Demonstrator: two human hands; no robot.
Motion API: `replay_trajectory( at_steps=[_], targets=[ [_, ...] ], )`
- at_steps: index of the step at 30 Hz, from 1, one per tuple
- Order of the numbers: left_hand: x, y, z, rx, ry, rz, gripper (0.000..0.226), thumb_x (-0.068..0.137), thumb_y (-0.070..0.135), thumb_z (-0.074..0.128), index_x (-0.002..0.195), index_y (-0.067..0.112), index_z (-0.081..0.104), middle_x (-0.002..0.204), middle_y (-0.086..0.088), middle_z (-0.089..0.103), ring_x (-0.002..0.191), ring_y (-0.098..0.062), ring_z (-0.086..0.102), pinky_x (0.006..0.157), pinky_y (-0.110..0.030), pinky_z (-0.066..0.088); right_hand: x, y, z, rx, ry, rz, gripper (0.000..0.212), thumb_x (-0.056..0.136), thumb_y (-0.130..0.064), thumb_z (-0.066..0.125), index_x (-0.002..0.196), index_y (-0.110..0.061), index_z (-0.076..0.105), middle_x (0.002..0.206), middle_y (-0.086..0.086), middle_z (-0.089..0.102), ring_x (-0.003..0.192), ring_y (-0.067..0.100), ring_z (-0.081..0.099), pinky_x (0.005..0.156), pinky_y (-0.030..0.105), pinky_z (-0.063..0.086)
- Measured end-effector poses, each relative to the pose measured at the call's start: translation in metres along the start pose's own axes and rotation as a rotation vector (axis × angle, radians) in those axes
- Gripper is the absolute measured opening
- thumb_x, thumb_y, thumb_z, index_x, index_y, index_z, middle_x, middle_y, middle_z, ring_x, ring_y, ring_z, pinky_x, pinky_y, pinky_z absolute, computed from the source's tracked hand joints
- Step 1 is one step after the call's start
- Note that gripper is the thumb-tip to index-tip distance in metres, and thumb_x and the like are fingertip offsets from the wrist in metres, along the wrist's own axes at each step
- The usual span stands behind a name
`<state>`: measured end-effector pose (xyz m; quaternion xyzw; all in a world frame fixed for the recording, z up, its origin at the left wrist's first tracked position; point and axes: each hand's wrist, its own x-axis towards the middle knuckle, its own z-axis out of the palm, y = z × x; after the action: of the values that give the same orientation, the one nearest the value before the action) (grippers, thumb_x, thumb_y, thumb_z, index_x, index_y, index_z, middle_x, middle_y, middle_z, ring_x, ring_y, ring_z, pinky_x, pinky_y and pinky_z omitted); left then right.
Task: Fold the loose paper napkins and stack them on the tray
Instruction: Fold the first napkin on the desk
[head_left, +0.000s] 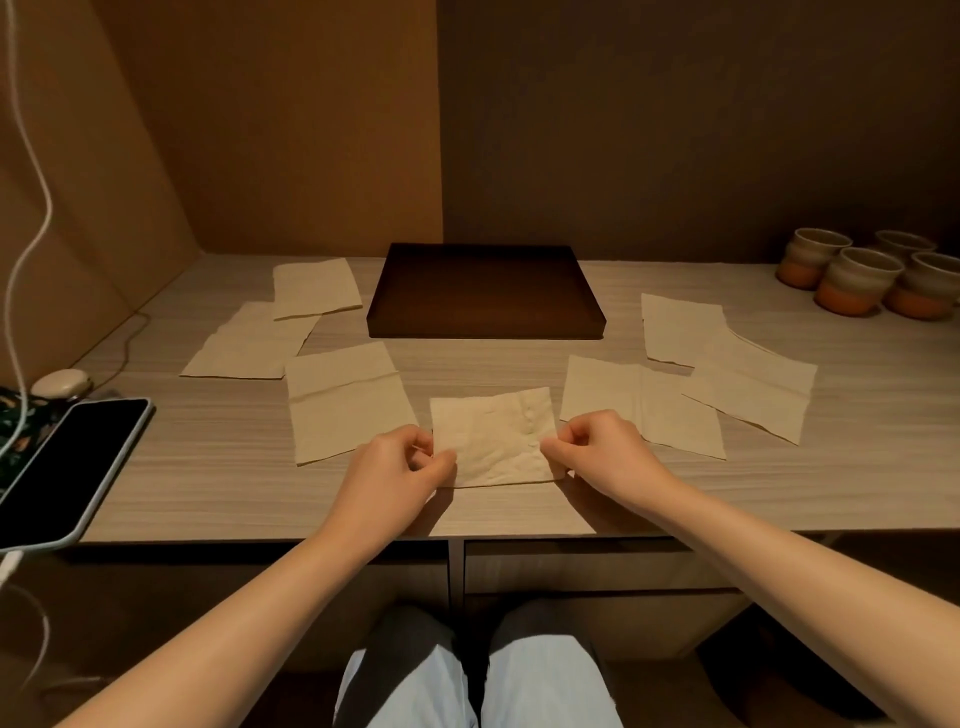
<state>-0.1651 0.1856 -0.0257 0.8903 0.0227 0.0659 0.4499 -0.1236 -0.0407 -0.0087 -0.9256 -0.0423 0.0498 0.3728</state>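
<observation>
napkin (493, 436) in work sits at 6 o'clock on the desk (519, 499), near the front edge, folded over on itself with the upper flap lifted. left hand (400, 467) pinches its left edge, fingers curled, thumb on top. right hand (602, 447) pinches the right edge the same way. both hold the same sheet.

loose napkins lie flat around it: one just beside at 9 o'clock (345, 402), two overlapping at 10 o'clock (249, 343) (314, 288), one just beside at 3 o'clock (644, 405), two overlapping at 2 o'clock (753, 384) (680, 327).

tray (485, 291), dark brown, shallow rim, sits at 12 o'clock, apart from the held napkin, no napkins in it.

four two-tone ceramic cups (857, 280) clustered at 2 o'clock far right. phone (67, 467), screen dark, at 8 o'clock with a white cable (21, 291) running up past it.
</observation>
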Motion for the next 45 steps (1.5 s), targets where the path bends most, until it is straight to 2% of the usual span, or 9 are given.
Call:
replay_trajectory(
  at_steps=[8,13,17,26,29,33,39,42,45],
  targets=[
    [0.005,0.006,0.008,0.124,0.078,-0.045,0.008,0.079,0.024,0.065,0.072,0.020,0.067,0.057,0.003,0.066,0.065,-0.010,0.063,0.072,-0.032,0.053,0.008,-0.002,0.006,-0.059,0.040,0.105,0.029,0.082,-0.018,0.061,0.056,-0.008,0.072,0.065,-0.001,0.069,0.070,0.013,0.062,0.068,0.035,0.054],
    [0.007,0.010,0.010,0.219,0.112,0.015,0.038,0.083,0.027,0.066,0.118,0.012,0.064,0.064,0.010,0.064,0.082,-0.015,0.063,0.089,-0.040,0.049,0.013,-0.005,0.005,-0.080,0.024,0.132,0.023,0.077,-0.017,0.065,0.058,-0.007,0.072,0.065,0.002,0.069,0.068,0.014,0.063,0.068,0.037,0.056],
    [0.007,0.007,0.010,0.234,0.108,0.036,0.047,0.084,0.023,0.065,0.128,0.011,0.056,0.062,0.008,0.063,0.077,-0.014,0.063,0.091,-0.043,0.048,0.016,-0.005,0.005,-0.112,0.007,0.137,0.021,0.076,-0.018,0.066,0.061,-0.005,0.072,0.067,0.004,0.069,0.070,0.018,0.065,0.071,0.041,0.059],
    [-0.018,0.013,0.017,0.499,-0.030,0.481,0.038,0.092,0.035,0.050,0.126,0.021,0.055,0.120,0.003,0.048,0.109,-0.010,0.045,0.090,-0.030,0.047,0.017,-0.002,0.007,-0.154,0.005,0.103,0.023,0.080,-0.026,0.067,0.066,-0.009,0.073,0.068,0.002,0.069,0.072,0.017,0.065,0.074,0.044,0.059],
    [-0.023,0.014,0.027,0.641,-0.252,0.557,0.053,0.097,0.049,0.031,0.145,0.027,0.034,0.154,0.005,0.027,0.142,-0.014,0.019,0.117,-0.036,0.018,0.017,-0.001,0.009,-0.158,0.029,0.089,0.024,0.080,-0.027,0.067,0.064,-0.010,0.072,0.067,0.001,0.069,0.069,0.016,0.064,0.073,0.044,0.059],
    [-0.024,0.006,0.031,0.730,-0.352,0.536,0.063,0.096,0.056,0.015,0.152,0.028,0.006,0.160,0.006,0.000,0.146,-0.011,-0.008,0.117,-0.030,-0.006,0.015,-0.001,0.010,-0.180,0.047,0.077,0.026,0.084,-0.027,0.063,0.064,-0.013,0.070,0.068,0.001,0.067,0.069,0.016,0.063,0.073,0.044,0.059],
    [-0.023,-0.001,0.032,0.773,-0.364,0.565,0.067,0.096,0.060,0.017,0.152,0.027,0.001,0.159,0.006,-0.005,0.145,-0.011,-0.013,0.118,-0.034,-0.005,-0.018,-0.018,0.010,-0.689,0.204,-0.424,0.033,0.100,-0.034,0.039,0.120,-0.014,0.056,0.116,0.004,0.059,0.103,0.021,0.056,0.082,0.036,0.052],
    [-0.022,-0.003,0.032,0.763,-0.364,0.581,0.069,0.096,0.059,0.018,0.152,0.024,0.002,0.159,0.004,-0.004,0.145,-0.011,-0.012,0.119,-0.035,-0.002,-0.036,-0.018,0.019,-0.591,-0.062,-0.483,0.063,0.100,-0.049,0.021,0.150,-0.012,0.031,0.154,0.007,0.034,0.142,0.020,0.030,0.117,0.036,0.023],
    [-0.023,-0.004,0.030,0.778,-0.372,0.578,0.075,0.090,0.061,0.011,0.152,0.022,-0.004,0.159,0.005,-0.008,0.144,-0.009,-0.014,0.118,-0.033,-0.005,-0.045,-0.001,0.027,-0.683,-0.245,-0.454,0.079,0.095,-0.063,0.011,0.155,-0.013,0.001,0.163,0.003,-0.003,0.148,0.011,-0.007,0.122,0.037,0.000]
  ],
)
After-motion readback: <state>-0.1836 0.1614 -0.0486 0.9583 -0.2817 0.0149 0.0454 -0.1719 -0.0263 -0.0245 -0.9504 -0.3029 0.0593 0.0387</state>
